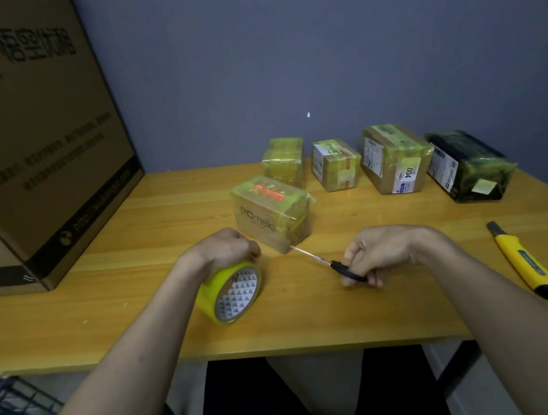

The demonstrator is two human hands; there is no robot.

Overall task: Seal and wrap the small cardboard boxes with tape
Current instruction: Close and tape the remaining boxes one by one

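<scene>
Tape roll [231, 292], yellow, stands tilted on the wooden table [314, 319] under the left hand [226, 249], whose fingers curl over the top of the roll and grip it. Just beyond that hand, touching or nearly touching it, sits the box marked "Pomelo" [272, 216], already covered in yellowish tape. The right hand [378, 253], to the right of the roll, is closed around the black handles of a pair of scissors [328, 264]; the thin blades point at the lower near corner of the Pomelo box and reach it. Behind that box, along the wall, stand four more wrapped boxes [394, 161] in a row. A yellow utility knife [528, 265] lies well right of the scissors. A big cardboard carton [26, 141] stands far left of the roll.
</scene>
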